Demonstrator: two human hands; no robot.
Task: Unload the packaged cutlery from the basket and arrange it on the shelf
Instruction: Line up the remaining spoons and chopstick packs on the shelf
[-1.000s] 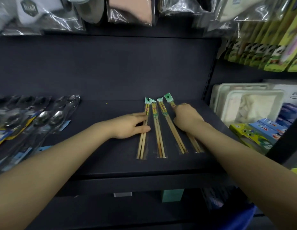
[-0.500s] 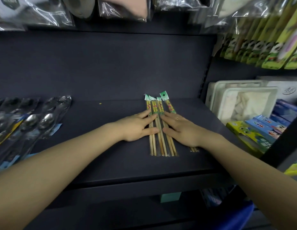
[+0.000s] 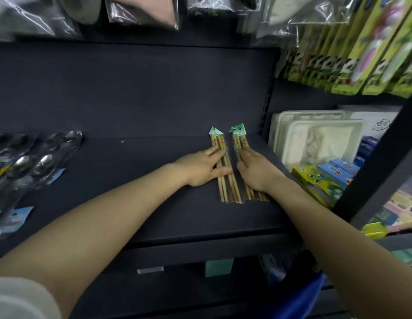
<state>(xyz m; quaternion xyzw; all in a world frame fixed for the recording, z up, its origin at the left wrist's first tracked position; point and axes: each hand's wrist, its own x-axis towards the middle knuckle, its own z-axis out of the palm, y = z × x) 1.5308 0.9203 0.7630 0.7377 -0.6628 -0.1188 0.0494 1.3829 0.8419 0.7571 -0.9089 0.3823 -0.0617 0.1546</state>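
Packs of wooden chopsticks in clear sleeves with green header tags lie on the dark shelf (image 3: 131,203) in two bundles. My left hand (image 3: 201,168) rests flat with straight fingers on the left bundle (image 3: 220,143). Just to the right, my right hand (image 3: 255,169) lies over the right bundle (image 3: 239,140), fingers flat on it. A narrow gap of shelf separates the bundles. The lower ends of the right bundle poke out from under my right wrist. The blue basket (image 3: 304,295) shows only as a rim at the bottom right.
Packaged metal spoons (image 3: 39,162) lie on the left of the shelf. White plastic trays (image 3: 315,139) and coloured boxes (image 3: 320,183) fill the neighbouring bay to the right. Bagged goods hang overhead, and green packs (image 3: 361,65) hang at the upper right.
The chopstick packs, pushed together into one tight group half a second ago, now sit as two bundles with a gap. Both hands have shifted right and farther back with them.
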